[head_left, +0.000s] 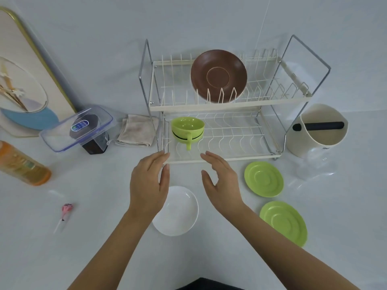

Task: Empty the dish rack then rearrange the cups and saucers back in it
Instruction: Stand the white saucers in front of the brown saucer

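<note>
A two-tier wire dish rack (230,106) stands on the white table. A brown saucer (218,75) leans upright in its upper tier. Two stacked green cups (187,130) sit at the left of the lower tier, handle toward me. On the table lie a white saucer (180,214) and two green saucers (263,178) (283,222). My left hand (149,183) and my right hand (222,183) hover just in front of the rack's lower edge, fingers relaxed and holding nothing, the left partly covering the white saucer.
A cream bin with a black bar (316,130) stands right of the rack. To the left are a folded cloth (137,130), a clear lidded container (77,129), an orange bottle (21,164), a framed picture (25,80) and a pink lollipop (65,212).
</note>
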